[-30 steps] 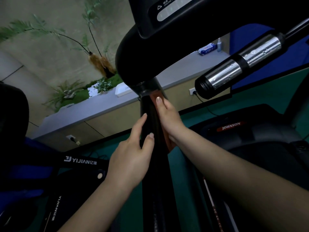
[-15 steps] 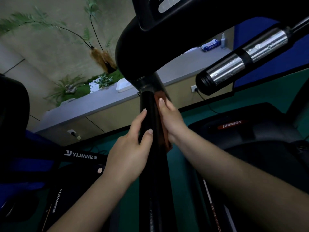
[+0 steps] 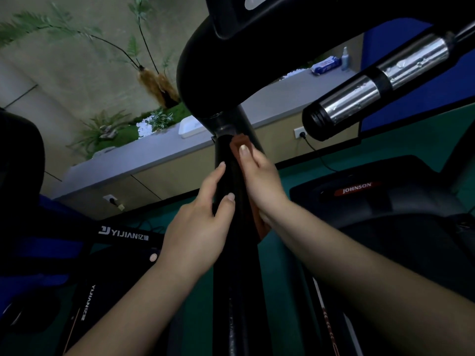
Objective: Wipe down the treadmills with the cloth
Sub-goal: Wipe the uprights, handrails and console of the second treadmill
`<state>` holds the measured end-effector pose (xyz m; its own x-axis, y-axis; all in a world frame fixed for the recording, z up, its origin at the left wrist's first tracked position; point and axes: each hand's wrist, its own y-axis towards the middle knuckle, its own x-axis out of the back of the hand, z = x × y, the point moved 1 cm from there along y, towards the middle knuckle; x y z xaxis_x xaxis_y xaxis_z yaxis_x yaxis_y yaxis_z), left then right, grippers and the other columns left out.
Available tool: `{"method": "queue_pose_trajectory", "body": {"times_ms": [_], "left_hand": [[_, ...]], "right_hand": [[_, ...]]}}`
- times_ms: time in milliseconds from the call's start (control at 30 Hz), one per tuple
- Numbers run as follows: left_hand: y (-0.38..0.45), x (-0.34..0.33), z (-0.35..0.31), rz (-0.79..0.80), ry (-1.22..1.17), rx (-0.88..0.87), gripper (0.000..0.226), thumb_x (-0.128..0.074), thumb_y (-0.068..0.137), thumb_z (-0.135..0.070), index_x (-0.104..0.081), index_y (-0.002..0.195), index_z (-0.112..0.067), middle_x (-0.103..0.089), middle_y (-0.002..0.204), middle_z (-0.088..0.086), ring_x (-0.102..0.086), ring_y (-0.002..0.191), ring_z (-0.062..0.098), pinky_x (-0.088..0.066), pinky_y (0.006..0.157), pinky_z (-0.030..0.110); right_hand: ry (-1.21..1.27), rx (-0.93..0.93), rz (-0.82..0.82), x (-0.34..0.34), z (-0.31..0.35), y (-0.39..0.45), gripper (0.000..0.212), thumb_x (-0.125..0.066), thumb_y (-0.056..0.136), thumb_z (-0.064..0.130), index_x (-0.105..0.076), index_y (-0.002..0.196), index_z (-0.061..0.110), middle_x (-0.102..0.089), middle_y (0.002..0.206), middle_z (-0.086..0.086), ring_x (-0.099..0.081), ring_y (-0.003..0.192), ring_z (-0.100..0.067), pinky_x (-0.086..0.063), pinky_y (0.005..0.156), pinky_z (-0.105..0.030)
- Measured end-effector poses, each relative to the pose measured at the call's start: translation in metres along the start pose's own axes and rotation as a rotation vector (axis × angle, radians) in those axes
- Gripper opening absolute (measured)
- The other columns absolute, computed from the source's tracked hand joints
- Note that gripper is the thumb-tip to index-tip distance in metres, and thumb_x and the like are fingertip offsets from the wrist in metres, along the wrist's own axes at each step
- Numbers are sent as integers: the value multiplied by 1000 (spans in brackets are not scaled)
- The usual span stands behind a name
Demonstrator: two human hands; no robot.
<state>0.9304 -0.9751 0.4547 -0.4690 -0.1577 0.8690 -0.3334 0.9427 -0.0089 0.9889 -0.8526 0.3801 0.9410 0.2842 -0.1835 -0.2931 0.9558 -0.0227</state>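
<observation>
A black upright post (image 3: 239, 278) of the treadmill rises in the middle of the head view to the console's curved arm (image 3: 205, 60). A rust-brown cloth (image 3: 240, 142) lies against the right side of the post, just under the joint. My right hand (image 3: 262, 181) holds the cloth to the post, thumb on the front and fingers hidden behind. The cloth's lower end shows below my wrist. My left hand (image 3: 198, 227) grips the post from the left a little lower, thumb across the front.
A handlebar (image 3: 372, 91) with silver grip sensors juts in at upper right. A second treadmill (image 3: 359, 187) marked JOHNSON stands at right, and one marked YIJIAN (image 3: 123, 233) at left. A grey counter ledge (image 3: 154, 155) with plants, a tray and bottles runs behind.
Both hands stay on the post almost where they were. My right hand with the cloth has edged slightly up toward the joint, and the view has tilted a little.
</observation>
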Motion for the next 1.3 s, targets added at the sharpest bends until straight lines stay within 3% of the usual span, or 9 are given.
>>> {"method": "queue_pose_trajectory", "body": {"times_ms": [167, 233, 367, 567, 633, 833, 1000, 1167, 1300], "left_hand": [[2, 0, 0, -32, 18, 3, 45, -32, 84, -56, -26, 128, -62, -68, 98, 3, -62, 95, 25, -48, 88, 45], [2, -1, 1, -28, 29, 3, 42, -34, 92, -52, -23, 131, -63, -70, 91, 0, -63, 89, 23, -49, 84, 45], [2, -1, 1, -22, 3, 11, 44, -33, 89, -54, -20, 130, -67, -70, 77, -1, -65, 73, 19, -52, 76, 45], [3, -2, 3, -51, -41, 22, 42, -37, 90, -51, -27, 130, -62, -67, 74, 0, -64, 75, 17, -51, 78, 45], [3, -2, 3, -56, -59, 30, 44, -35, 85, -54, -29, 129, -61, -67, 75, -1, -64, 76, 17, -51, 79, 46], [0, -2, 0, -54, -67, 42, 40, -39, 93, -46, -29, 129, -59, -69, 83, 6, -65, 74, 19, -51, 76, 50], [0, -2, 1, -49, -109, 39, 40, -40, 94, -46, -30, 130, -59, -68, 94, 0, -63, 81, 18, -51, 82, 46], [-1, -3, 2, -74, -195, 45, 40, -33, 97, -38, -34, 133, -57, -58, 105, -7, -57, 99, 18, -45, 94, 40], [-6, -3, -1, -61, -206, 32, 43, -29, 100, -35, -32, 139, -53, -56, 105, -11, -54, 83, 6, -44, 78, 30]], "right_hand": [[-52, 207, 12, 2, 11, -28, 33, -51, 96, 35, -53, 128, 44, -44, 109, -2, -54, 97, -2, -37, 90, -3], [-96, 168, 36, 0, 19, -2, 33, -49, 96, 40, -57, 128, 38, -47, 113, -5, -55, 100, -8, -40, 93, -9], [105, -15, 33, 1, 11, 28, 39, -44, 95, 47, -65, 119, 24, -70, 106, -5, -67, 97, -18, -53, 94, -44], [159, 50, 7, 4, -18, -46, 25, -44, 96, 44, -67, 105, 42, -71, 102, -3, -67, 97, -13, -53, 92, -38], [110, 139, -15, 2, -20, -45, 33, -43, 92, 50, -62, 118, 45, -65, 112, -6, -63, 106, -11, -49, 97, -34], [25, -20, -5, 0, 1, 21, 45, -38, 94, 54, -60, 125, 30, -67, 111, -2, -65, 100, -14, -52, 94, -41], [54, -15, -17, 4, -2, -35, 36, -40, 98, 46, -64, 119, 29, -70, 103, 0, -67, 95, -11, -53, 92, -39], [-42, 129, -93, 5, -2, -98, 35, -45, 98, 38, -53, 131, 41, -54, 112, -2, -55, 97, 3, -39, 99, -13], [44, 79, -1, 7, 2, -71, 36, -44, 98, 41, -57, 130, 33, -62, 117, -5, -63, 102, -7, -48, 97, -26]]}}
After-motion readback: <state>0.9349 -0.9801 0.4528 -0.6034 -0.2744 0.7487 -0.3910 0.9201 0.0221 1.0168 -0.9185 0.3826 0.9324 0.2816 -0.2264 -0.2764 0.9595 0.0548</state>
